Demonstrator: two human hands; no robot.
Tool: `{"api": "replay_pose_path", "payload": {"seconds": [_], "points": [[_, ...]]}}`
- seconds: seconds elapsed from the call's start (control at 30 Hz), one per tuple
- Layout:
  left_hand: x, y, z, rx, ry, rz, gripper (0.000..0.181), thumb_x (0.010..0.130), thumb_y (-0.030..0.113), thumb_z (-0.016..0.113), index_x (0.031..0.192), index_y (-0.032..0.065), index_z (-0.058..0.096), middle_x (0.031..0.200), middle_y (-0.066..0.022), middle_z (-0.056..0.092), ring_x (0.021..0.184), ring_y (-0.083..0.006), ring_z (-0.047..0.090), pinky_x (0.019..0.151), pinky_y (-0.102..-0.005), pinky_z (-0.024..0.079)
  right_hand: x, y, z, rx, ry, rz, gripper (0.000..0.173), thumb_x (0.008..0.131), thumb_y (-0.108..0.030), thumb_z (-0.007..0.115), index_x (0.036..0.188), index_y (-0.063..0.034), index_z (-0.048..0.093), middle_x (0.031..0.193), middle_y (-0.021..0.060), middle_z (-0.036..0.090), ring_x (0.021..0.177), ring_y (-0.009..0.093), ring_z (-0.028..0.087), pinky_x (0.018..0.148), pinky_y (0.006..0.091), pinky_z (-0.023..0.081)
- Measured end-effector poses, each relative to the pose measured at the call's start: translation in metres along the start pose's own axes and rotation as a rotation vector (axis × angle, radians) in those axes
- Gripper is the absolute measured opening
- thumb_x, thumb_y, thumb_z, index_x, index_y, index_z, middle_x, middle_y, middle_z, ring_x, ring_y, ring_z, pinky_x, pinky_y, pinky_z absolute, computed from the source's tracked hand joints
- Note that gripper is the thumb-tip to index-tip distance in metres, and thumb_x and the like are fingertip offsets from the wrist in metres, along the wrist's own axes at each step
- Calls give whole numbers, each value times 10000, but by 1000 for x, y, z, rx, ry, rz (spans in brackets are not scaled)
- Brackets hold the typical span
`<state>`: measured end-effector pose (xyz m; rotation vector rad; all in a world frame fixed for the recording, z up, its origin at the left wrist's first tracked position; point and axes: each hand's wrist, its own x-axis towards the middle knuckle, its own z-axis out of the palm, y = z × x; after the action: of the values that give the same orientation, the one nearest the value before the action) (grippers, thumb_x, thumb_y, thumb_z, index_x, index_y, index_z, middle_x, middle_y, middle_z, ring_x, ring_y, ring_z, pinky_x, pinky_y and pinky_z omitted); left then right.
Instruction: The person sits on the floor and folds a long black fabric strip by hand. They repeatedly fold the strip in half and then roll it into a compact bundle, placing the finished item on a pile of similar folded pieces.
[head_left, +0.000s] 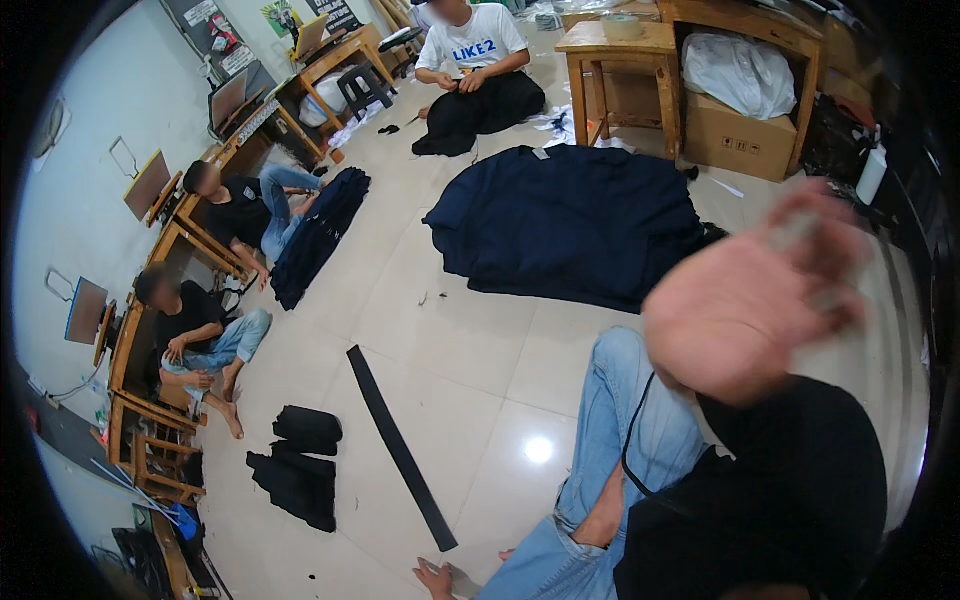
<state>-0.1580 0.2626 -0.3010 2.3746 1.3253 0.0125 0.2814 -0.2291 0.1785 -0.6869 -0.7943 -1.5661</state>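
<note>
My right hand (754, 300) is raised close to the camera on the right, palm showing, its blurred fingers bent and apart with nothing visible in them. At the bottom edge, my left hand (435, 579) appears with spread fingers on the tiles, partly cut off. Just above it ends a long, straight black strip (401, 450), its material unclear. Two black folded cloth pieces (307, 430) lie left of the strip. Beyond my bent knee, a wide stack of dark navy garments (562, 225) is spread on the floor, partly hidden by my right hand.
A person (480, 67) in a white T-shirt sits at the top with black cloth. Two people (244, 210) (199, 337) sit at left, one beside another navy stack (322, 232). Wooden desks with monitors line the left wall. A wooden stool (619, 45) and cardboard box (739, 139) stand upper right.
</note>
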Motion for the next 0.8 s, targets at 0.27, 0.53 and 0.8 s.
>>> {"api": "replay_pose_path", "payload": {"seconds": [0.27, 0.53, 0.8], "points": [[-92, 13, -53, 13, 30, -33, 874, 818, 477, 693, 1485, 44, 330, 1418, -313, 429, 1349, -509, 336, 1145, -440, 313, -318, 16, -78, -46, -1507, 865, 588, 836, -165, 676, 1371, -88, 443, 1390, 241, 402, 1315, 392, 385, 1056, 488, 363], [-156, 99, -35, -15, 100, -70, 777, 796, 441, 699, 1380, 31, 391, 1304, -251, 491, 1226, -460, 412, 1051, -411, 376, -389, -20, -149, -94, -2376, 791, 1039, 807, -484, 699, 1563, -111, 91, 1581, 300, -33, 1482, 424, -33, 1163, 595, 96], [-165, 117, -13, -80, 99, -58, 616, 793, 361, 689, 1250, 6, 478, 1153, -231, 549, 1086, -413, 485, 954, -403, 423, -398, -18, -156, -48, -2315, 906, 998, 818, -452, 697, 1564, -126, 120, 1598, 260, -41, 1485, 407, -75, 1175, 574, 51]]}}
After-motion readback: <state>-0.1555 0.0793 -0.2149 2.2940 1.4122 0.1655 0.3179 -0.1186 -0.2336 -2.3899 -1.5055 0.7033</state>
